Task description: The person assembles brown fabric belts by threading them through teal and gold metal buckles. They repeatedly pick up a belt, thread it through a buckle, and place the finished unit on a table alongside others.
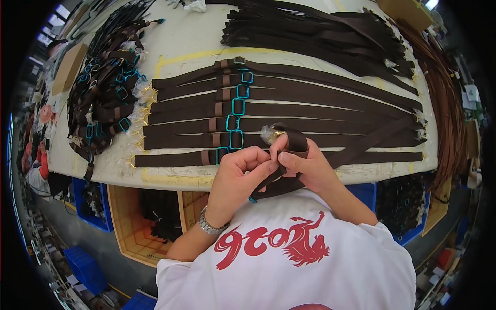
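My left hand (238, 173) and my right hand (305, 166) meet at the table's near edge, both gripping one dark brown webbing strap (295, 140). The strap loops up over my right fingers, with a plastic-wrapped gold metal end (269, 134) showing at the top. Its tail hangs down between my hands toward my white shirt. Just beyond my hands, several flat brown straps (320, 111) lie side by side on the white table (186, 41), each with a teal rectangular buckle (238, 106) and a lighter brown loop.
A heap of finished straps with teal buckles (106, 88) sits at the table's left. A pile of loose dark straps (315, 31) lies at the back. Thin brown strips (447, 93) hang off the right edge. Wooden and blue bins (139, 217) stand under the table.
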